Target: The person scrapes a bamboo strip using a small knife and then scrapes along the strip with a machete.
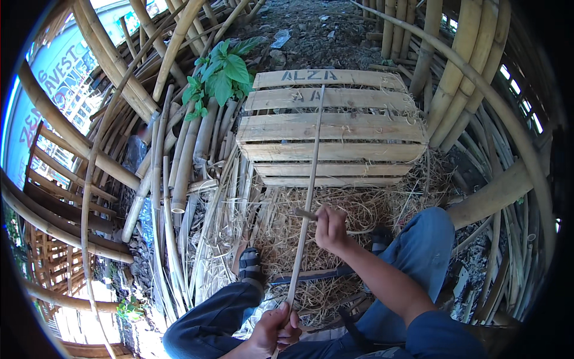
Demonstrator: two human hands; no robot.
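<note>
A long, thin bamboo strip [306, 230] runs from my lap up to the slatted wooden crate [359, 127], lying across its slats. My left hand [274, 330] is closed around the strip's lower end, close to my body. In my right hand [330, 228] I grip a short, flat, dark blade-like piece [305, 213], which lies crosswise against the strip at about its middle. Its handle, if it has one, is hidden by my fingers. Pale shavings [359, 215] cover the ground between my legs. A long dark narrow tool [314, 276] lies there, its kind unclear.
Bamboo poles [185, 161] and split lengths are piled at the left, beside a leafy green plant [224, 75]. Thick bamboo poles [469, 66] stand at the right. My bent knees [427, 236] and sandalled foot [251, 264] flank the shavings. Dark soil lies behind the crate.
</note>
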